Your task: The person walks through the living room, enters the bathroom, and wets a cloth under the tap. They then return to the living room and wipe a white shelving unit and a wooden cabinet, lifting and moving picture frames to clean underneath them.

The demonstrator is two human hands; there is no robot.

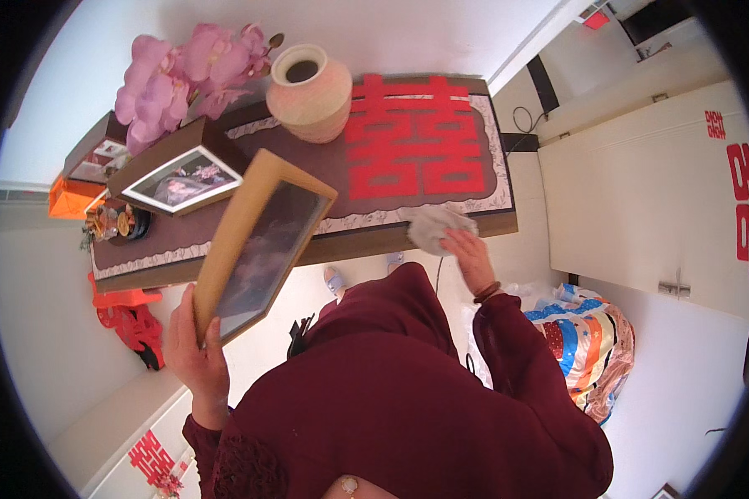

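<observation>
My left hand [200, 349] grips the lower end of a wooden picture frame [265, 246], held tilted in the air over the near edge of the cabinet top. Its glazed face is turned toward my right side. In my right hand [471, 256] is a pale grey cloth [440, 229], at the front edge of the cabinet, below a large red paper double-happiness cutout [417, 140]. The cutout lies on a brown table runner [274, 150] with a patterned pale border. A cream and pink ceramic vase [312, 103] stands left of the cutout, near the wall.
Left on the cabinet are a dark box frame with a photo [184, 179], pink artificial orchids [190, 75], an orange box [72, 198] and small ornaments [115, 221]. A white door [636, 187] stands at right. Patterned bedding in clear plastic [590, 349] and a thin cable [524, 125] lie on the floor.
</observation>
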